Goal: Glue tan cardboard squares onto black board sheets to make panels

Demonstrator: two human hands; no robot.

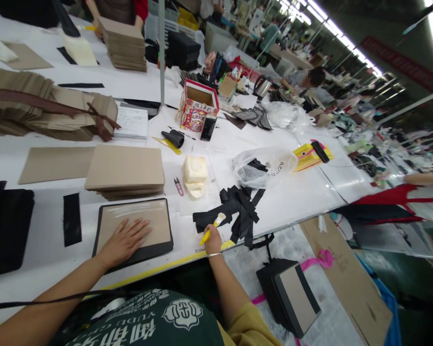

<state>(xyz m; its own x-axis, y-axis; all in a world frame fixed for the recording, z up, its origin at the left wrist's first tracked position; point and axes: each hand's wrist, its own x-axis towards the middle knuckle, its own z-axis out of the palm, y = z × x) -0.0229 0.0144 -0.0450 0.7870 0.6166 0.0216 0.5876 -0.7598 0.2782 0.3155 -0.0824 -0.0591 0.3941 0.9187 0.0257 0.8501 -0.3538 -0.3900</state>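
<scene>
My left hand (pixel 130 239) lies flat, fingers spread, on a tan cardboard panel (pixel 108 222) bordered in black material. A wet-looking streak shines along the panel's far edge. In my right hand (pixel 212 241) is a yellow-handled paintbrush (pixel 219 220), its pale bristles pointing up and away. Just beyond the brush lies a loose heap of black strips (pixel 243 206). A cream-coloured tub or block (pixel 195 173) stands past the panel, with pink-handled thread snips (pixel 178 186) to its left.
A stack of cardboard panels (pixel 126 168) sits behind the bordered one. Black pieces (pixel 7 226) are piled at left. A plastic bag (pixel 263 166) lies at right. Below the table edge rests a black-bordered stack (pixel 290 295). Another person's hand (pixel 98 30) is near far cardboard.
</scene>
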